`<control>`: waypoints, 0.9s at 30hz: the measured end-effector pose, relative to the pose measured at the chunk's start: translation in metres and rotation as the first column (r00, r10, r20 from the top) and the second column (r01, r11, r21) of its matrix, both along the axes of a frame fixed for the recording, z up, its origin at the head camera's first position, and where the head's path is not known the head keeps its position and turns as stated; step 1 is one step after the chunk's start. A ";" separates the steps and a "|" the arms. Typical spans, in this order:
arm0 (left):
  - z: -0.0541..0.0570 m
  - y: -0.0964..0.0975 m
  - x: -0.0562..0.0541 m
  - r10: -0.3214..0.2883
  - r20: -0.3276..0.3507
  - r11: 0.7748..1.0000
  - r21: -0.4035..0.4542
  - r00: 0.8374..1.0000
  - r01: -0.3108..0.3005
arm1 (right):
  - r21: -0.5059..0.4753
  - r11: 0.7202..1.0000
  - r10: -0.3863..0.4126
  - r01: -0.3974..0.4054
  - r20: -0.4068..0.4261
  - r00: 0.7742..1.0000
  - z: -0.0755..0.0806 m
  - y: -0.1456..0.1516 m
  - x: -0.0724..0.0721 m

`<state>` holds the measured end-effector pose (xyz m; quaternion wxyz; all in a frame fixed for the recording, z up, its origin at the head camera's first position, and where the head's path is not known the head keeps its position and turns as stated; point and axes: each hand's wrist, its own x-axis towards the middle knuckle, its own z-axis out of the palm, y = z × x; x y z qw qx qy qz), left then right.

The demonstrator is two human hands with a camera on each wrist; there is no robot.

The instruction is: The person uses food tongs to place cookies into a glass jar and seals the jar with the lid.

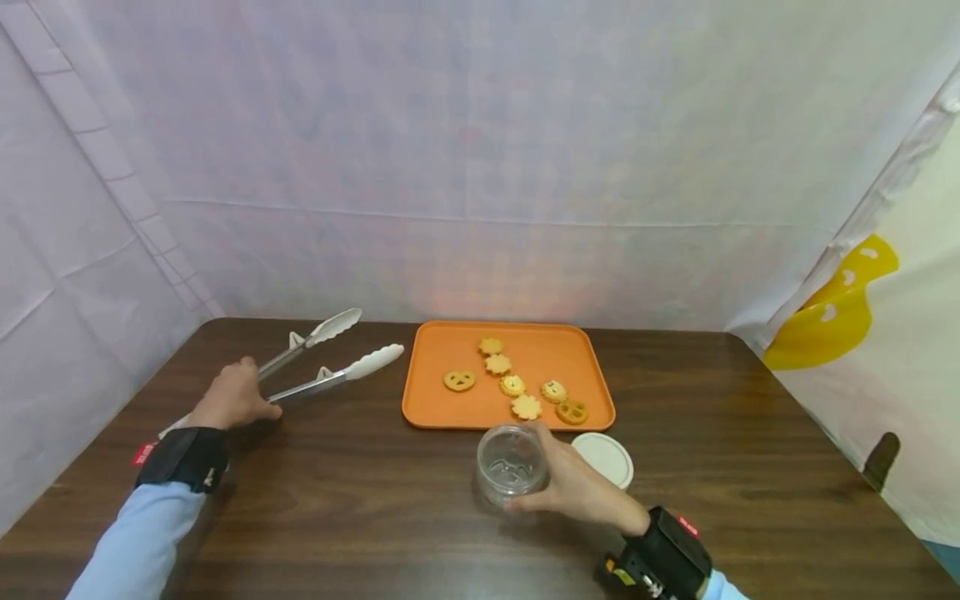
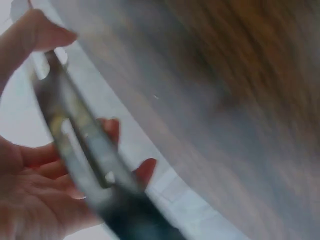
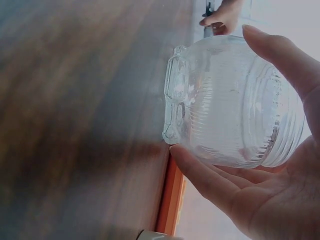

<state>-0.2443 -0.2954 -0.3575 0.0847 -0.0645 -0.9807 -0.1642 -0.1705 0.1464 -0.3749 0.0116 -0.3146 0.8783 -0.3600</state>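
Note:
My left hand (image 1: 234, 397) grips a pair of metal tongs (image 1: 303, 387) with white scalloped tips, their arms spread apart, at the table's left side. In the left wrist view the tongs (image 2: 82, 135) are blurred, with the thumb on one side and fingers on the other. My right hand (image 1: 564, 477) holds a clear, open-topped jar (image 1: 512, 463) by its side, in front of the orange tray. The right wrist view shows thumb and fingers around the ribbed jar (image 3: 220, 100), which looks empty. Whether its base touches the table is unclear.
An orange tray (image 1: 427, 408) lies at the back middle, holding several cookies, among them a pretzel-shaped cookie (image 1: 459, 381) and a flower-shaped cookie (image 1: 527, 407). A white round lid (image 1: 604, 458) lies right of the jar, partly behind my right hand. White curtains hang behind the table.

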 end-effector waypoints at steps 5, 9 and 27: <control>0.005 0.011 0.003 0.001 -0.105 0.999 0.047 0.994 0.004 | -0.003 1.000 -0.001 0.001 0.001 1.000 -0.001 0.000 0.000; 0.010 0.022 0.006 -0.022 -0.227 0.999 0.039 0.974 0.032 | -0.003 1.000 -0.002 0.002 0.009 1.000 -0.001 0.000 0.000; 0.017 0.060 0.017 -0.161 -0.307 0.966 0.145 0.938 0.213 | -0.001 1.000 0.007 -0.007 0.000 1.000 -0.001 0.001 -0.001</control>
